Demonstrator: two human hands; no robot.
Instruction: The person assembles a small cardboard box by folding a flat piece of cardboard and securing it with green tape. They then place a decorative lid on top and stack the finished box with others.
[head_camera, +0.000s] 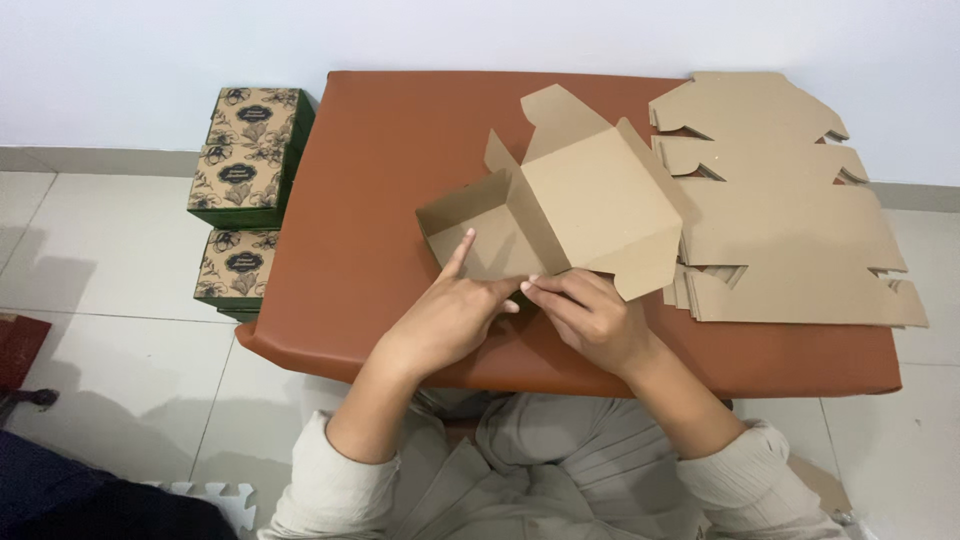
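Both hands, left hand (447, 318) spread, right hand (590, 318) pinching kraft box (570, 205) near edge, bench (370, 180) bare leftward

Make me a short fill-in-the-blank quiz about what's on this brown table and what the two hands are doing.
1. Both hands, left hand and right hand, press on a half-folded ____ box.
2. The stack of flat blanks lies to the person's ____ of that box.
3. The printed boxes stand on the ____, beside the table.

Missing words: cardboard; right; floor
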